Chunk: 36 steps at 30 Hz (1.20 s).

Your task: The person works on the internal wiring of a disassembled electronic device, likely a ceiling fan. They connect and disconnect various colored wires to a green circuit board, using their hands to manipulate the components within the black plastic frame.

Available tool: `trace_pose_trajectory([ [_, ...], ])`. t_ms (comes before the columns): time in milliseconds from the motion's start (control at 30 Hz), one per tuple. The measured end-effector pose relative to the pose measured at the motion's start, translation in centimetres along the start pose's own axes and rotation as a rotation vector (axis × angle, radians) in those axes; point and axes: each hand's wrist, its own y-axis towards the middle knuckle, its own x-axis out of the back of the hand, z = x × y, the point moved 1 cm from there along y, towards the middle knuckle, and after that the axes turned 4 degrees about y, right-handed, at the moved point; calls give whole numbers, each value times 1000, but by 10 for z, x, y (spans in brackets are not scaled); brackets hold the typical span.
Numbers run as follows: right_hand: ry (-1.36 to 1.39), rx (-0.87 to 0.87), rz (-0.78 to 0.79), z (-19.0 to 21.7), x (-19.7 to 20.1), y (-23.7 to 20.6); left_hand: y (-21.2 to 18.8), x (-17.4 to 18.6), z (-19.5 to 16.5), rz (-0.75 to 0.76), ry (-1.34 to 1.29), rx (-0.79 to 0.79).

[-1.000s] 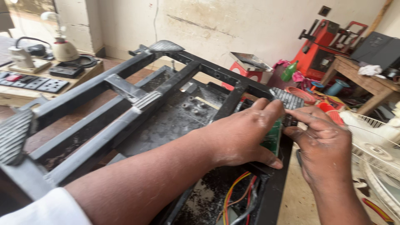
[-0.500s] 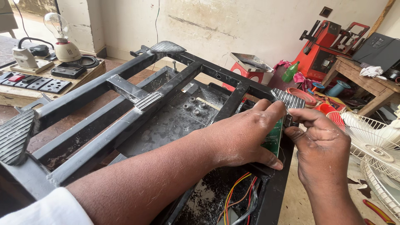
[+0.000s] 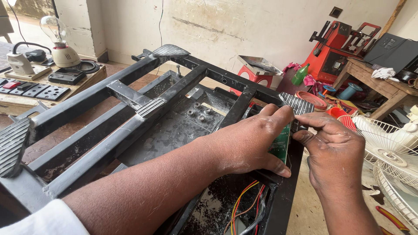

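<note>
Both hands pinch the green circuit board (image 3: pixel 281 143) at centre right: left hand (image 3: pixel 248 143) fingers clamped on its face, right hand (image 3: pixel 333 152) apparently gripping its edge. Light, stiff, fragile; best held by its edges.

A pale plaster wall (image 3: pixel 244 21), stained and scuffed, runs across the back, with a thin cable hanging down it and a small dark square plate (image 3: pixel 335 11) near its upper right. Daylight comes in at the far left. On the left stands a low wooden board (image 3: pixel 26 102) carrying black switch plates and a clear glass light bulb on a white holder (image 3: pixel 58 41). At the right a worn wooden side table (image 3: pixel 374 85) holds a black box (image 3: pixel 392 52). Beside it stands a red metal machine (image 3: pixel 335 48). The floor (image 3: pixel 305 204) is dusty bare concrete, where a white wire fan guard (image 3: pixel 392 161) lies.
</note>
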Motion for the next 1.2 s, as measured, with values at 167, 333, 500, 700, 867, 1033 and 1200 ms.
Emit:
trace_pose_trajectory([
  [167,22,27,-11,-4,2,1,1,1,-1,12,-7,0],
  [333,43,16,-21,-8,2,3,1,2,-4,28,-11,37],
  [500,84,13,29,-2,1,-2,1,3,-4,10,-45,49],
  [700,26,25,38,3,-2,-7,3,2,-2,-2,-85,60],
  [867,34,14,13,-4,-2,-5,1,2,-2,10,-65,38],
  [1033,6,0,-27,-12,3,-7,3,2,-2,15,-66,-27],
  [1200,65,19,-56,-15,3,-1,2,0,-3,26,-100,14],
])
